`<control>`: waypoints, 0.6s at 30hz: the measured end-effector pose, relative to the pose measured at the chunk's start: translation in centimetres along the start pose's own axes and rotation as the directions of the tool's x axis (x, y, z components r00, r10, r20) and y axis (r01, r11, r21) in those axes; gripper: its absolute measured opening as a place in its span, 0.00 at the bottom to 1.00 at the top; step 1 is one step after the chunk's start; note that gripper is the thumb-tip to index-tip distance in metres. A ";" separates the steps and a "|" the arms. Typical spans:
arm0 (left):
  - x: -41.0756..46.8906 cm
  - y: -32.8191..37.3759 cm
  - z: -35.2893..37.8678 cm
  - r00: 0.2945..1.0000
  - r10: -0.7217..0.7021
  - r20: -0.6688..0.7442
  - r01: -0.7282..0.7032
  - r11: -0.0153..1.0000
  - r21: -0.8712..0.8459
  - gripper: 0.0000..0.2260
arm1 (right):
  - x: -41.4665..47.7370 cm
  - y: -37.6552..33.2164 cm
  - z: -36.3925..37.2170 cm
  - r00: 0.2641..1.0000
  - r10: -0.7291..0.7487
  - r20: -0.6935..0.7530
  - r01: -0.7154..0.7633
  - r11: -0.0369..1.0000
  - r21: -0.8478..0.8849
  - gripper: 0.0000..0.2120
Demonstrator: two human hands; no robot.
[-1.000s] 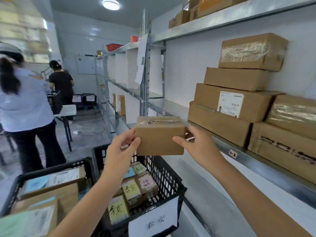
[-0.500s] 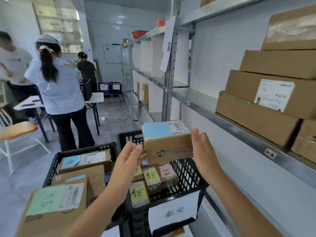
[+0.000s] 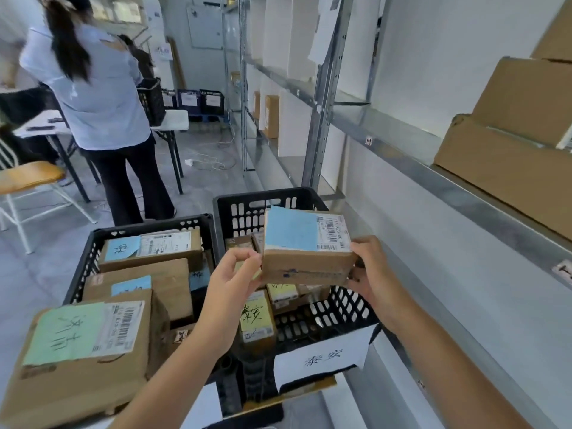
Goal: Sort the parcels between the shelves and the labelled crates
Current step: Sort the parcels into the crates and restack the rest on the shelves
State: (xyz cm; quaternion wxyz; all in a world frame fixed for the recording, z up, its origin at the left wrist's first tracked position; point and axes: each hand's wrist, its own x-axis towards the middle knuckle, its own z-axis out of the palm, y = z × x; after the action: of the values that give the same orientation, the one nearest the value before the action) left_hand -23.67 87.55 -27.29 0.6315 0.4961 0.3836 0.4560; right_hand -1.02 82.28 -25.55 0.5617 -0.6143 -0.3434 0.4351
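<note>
A small cardboard parcel (image 3: 305, 253) with a blue sticker and a barcode label on top hangs above the right black crate (image 3: 346, 308). My left hand (image 3: 233, 278) grips its left side and my right hand (image 3: 370, 272) grips its right side. The right crate carries a white paper label with handwriting on its front and holds several small parcels with yellow stickers (image 3: 255, 317). Beside it, the left black crate (image 3: 93, 243) is packed with larger labelled parcels (image 3: 89, 345). The metal shelf (image 3: 464, 178) runs along the right wall.
Big brown boxes (image 3: 507, 150) are stacked on the shelf at the right. A person in a light shirt (image 3: 96, 88) stands by a folding table (image 3: 170, 119) at the back left. A chair (image 3: 24, 178) stands at the far left. More crates (image 3: 198, 102) sit on the floor behind.
The parcel came down from shelf height and was turned label side up; it now hangs low over the right crate. My view tipped downward.
</note>
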 end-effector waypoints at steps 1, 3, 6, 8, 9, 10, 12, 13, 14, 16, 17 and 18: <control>0.4 -0.5 -0.1 1.000 -0.006 0.000 0.006 1.000 0.010 0.05 | 0.6 0.3 -0.2 1.000 0.016 0.020 -0.016 1.000 -0.001 0.07; 1.1 -1.3 -0.2 1.000 -0.028 0.010 0.028 0.998 0.053 0.05 | 1.6 0.7 -0.2 0.999 0.037 0.032 -0.036 0.999 -0.019 0.14; 2.6 -2.3 -0.3 0.996 -0.091 0.011 0.088 0.983 0.158 0.03 | 3.2 1.0 0.1 0.999 0.046 0.011 -0.045 0.996 -0.080 0.35; 3.9 -2.9 -0.5 0.991 -0.131 -0.019 0.132 0.977 0.169 0.03 | 4.4 1.6 0.1 0.996 0.081 0.030 -0.078 0.993 -0.094 0.41; 4.5 -3.2 -0.7 0.988 -0.149 -0.030 0.152 0.975 0.164 0.03 | 5.0 2.0 0.1 0.993 0.108 0.047 -0.103 0.989 -0.105 0.42; 5.1 -3.4 -0.8 0.985 -0.167 -0.038 0.171 0.972 0.159 0.03 | 5.6 2.3 0.2 0.988 0.143 0.060 -0.135 0.984 -0.115 0.44; 6.5 -4.0 -1.0 0.975 -0.213 -0.060 0.220 0.964 0.149 0.06 | 7.0 3.0 0.4 0.973 0.216 0.082 -0.206 0.971 -0.119 0.44; 7.1 -4.3 -1.1 0.969 -0.237 -0.072 0.245 0.960 0.135 0.06 | 7.7 3.4 0.5 0.964 0.248 0.094 -0.237 0.965 -0.114 0.42; 7.7 -4.6 -1.3 0.962 -0.257 -0.088 0.267 0.956 0.119 0.06 | 8.4 3.8 0.5 0.956 0.276 0.104 -0.264 0.958 -0.110 0.40; 9.0 -5.2 -1.6 0.945 -0.273 -0.178 0.292 0.952 0.093 0.05 | 9.7 4.5 0.4 0.939 0.325 0.108 -0.314 0.943 -0.112 0.36; 9.7 -5.4 -1.9 0.934 -0.267 -0.239 0.291 0.954 0.072 0.05 | 10.3 5.1 0.3 0.930 0.353 0.105 -0.342 0.933 -0.110 0.35; 10.3 -5.5 -2.2 0.924 -0.256 -0.285 0.279 0.959 0.045 0.05 | 10.8 5.7 0.0 0.919 0.381 0.102 -0.371 0.923 -0.106 0.33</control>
State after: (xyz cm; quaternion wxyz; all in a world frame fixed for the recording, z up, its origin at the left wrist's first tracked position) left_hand -21.65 97.47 -33.50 0.6066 0.3967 0.5510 0.4136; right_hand 2.73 91.38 -32.77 0.4194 -0.6647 -0.2705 0.5560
